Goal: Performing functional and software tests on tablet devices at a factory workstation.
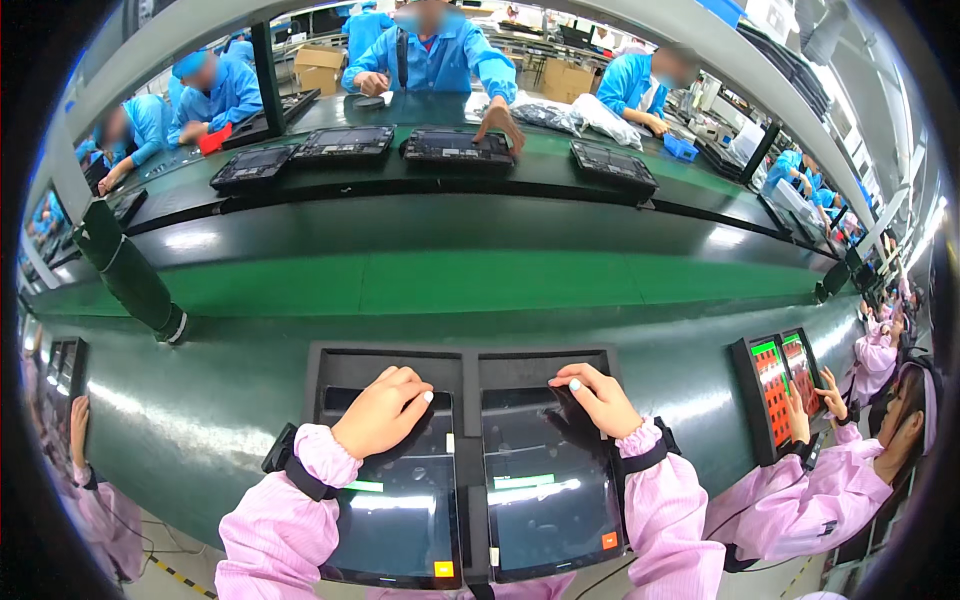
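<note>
Two dark tablets lie side by side in a black two-bay tray in front of me. My left hand rests over the upper part of the left tablet, its fingers loosely bent and a gap beside the thumb. At the upper edge of the right tablet is my right hand, with fingers stretched inward onto its corner. Neither hand grips anything. Each screen is dark with a green bar and a small orange square. Both hands partly cover the tablets.
A neighbour in pink at right handles a tray with two red-and-green-screened tablets. Another tray stands at far left. A green-wrapped post rises left. Across the dark green bench, people in blue work on opened devices.
</note>
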Demonstrator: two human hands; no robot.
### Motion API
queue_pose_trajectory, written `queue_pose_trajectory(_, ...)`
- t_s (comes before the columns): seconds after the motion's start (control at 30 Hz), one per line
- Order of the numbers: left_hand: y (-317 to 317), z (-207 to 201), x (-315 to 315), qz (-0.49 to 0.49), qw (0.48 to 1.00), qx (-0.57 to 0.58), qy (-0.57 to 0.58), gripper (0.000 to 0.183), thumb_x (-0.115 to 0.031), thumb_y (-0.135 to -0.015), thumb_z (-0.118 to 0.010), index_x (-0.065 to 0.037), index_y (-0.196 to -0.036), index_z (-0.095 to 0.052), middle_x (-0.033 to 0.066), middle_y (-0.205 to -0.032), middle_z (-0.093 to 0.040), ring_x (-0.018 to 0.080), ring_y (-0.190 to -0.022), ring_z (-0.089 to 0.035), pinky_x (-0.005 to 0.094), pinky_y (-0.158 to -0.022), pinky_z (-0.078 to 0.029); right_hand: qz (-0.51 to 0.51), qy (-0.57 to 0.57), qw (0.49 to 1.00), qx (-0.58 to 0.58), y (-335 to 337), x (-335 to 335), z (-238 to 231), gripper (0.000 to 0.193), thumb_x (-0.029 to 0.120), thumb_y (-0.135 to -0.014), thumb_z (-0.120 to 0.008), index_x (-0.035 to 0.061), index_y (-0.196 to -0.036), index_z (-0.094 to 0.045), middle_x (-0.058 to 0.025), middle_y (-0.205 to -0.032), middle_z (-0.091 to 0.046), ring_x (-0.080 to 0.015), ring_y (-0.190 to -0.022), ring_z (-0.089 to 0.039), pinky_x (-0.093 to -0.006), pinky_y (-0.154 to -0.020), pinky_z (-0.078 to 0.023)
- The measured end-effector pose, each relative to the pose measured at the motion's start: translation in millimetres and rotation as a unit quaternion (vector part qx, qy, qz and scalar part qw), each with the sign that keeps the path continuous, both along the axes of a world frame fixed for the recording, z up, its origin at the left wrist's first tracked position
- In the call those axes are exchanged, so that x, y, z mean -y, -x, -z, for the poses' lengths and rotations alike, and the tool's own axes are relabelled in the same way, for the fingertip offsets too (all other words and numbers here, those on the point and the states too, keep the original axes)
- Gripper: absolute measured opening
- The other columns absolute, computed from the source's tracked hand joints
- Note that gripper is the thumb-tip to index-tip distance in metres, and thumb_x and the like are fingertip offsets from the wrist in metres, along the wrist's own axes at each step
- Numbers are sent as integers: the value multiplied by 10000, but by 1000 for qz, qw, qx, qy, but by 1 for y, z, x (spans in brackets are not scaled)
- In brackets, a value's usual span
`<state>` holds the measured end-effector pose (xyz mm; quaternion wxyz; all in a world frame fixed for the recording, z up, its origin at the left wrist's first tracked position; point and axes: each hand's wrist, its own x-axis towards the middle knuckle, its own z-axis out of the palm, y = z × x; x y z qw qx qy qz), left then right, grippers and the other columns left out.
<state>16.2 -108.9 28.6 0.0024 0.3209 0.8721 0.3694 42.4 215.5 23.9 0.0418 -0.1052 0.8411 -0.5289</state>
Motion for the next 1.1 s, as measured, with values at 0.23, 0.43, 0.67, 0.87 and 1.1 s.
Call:
queue_pose_trajectory(0.23,1,-1,0,7,1000,-2,8,201,-110,-850,-505,36,-943,-606,131,-867,-553,289,-844,-511,361,-771,-415,1,-5,1000,-9,1,0,2,228,174,-911,-464,-6,-1020,-552,-107,-968,-647,-184,-947,-599,-288,-826,-440)
queue_pose_trajectory(0.43,2,4,8,9,1000,-22,-7,224,-158,-865,-503,32,-928,-605,116,-845,-527,277,-843,-497,358,-771,-416,14,-34,999,-7,3,9,3,209,135,-902,-446,-1,-1016,-558,-94,-937,-658,-168,-922,-598,-277,-847,-427)
queue_pose_trajectory(0.67,-4,7,53,-86,991,-75,70,196,-159,-824,-550,-1,-931,-597,119,-885,-525,293,-866,-505,367,-764,-426,-38,-41,997,-47,13,33,10,273,228,-883,-509,22,-1054,-564,-150,-968,-617,-242,-904,-602,-340,-789,-461)
queue_pose_trajectory(0.87,-14,-1,62,-91,993,-61,40,181,-99,-799,-528,1,-931,-602,121,-878,-521,287,-878,-497,356,-781,-408,-109,-53,990,-67,19,51,8,316,273,-866,-534,19,-1052,-566,-156,-920,-610,-267,-876,-591,-343,-778,-459)
queue_pose_trajectory(1.1,-9,1,56,-96,992,-73,30,150,-102,-794,-532,-9,-880,-612,104,-815,-516,274,-825,-504,363,-734,-422,-87,-65,993,-41,18,46,5,303,283,-868,-524,34,-1030,-582,-153,-901,-615,-270,-896,-586,-350,-781,-454)
